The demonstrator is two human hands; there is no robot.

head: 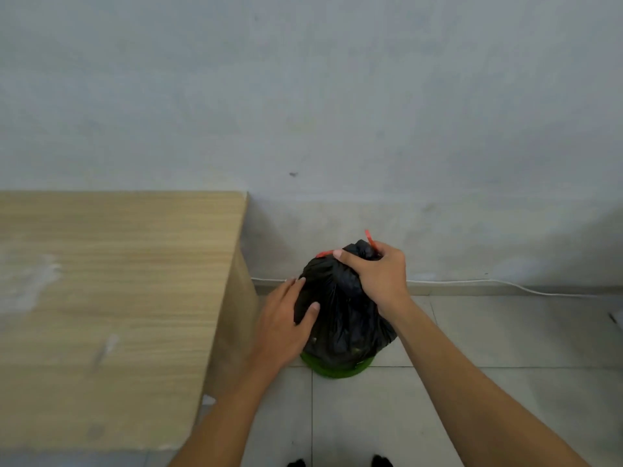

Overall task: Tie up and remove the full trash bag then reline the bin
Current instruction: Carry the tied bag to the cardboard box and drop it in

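Head view: tiled floor [472,399], pale wall [337,96].

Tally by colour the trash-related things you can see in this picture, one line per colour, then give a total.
Black: 1, the trash bag, gripped at its neck by the right hand, with the left hand against its side
Red: 1, the drawstring
Green: 1, the bin
Total: 3

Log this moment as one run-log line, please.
right hand: grips bag neck | left hand: flat on bag side | bag: still in bin
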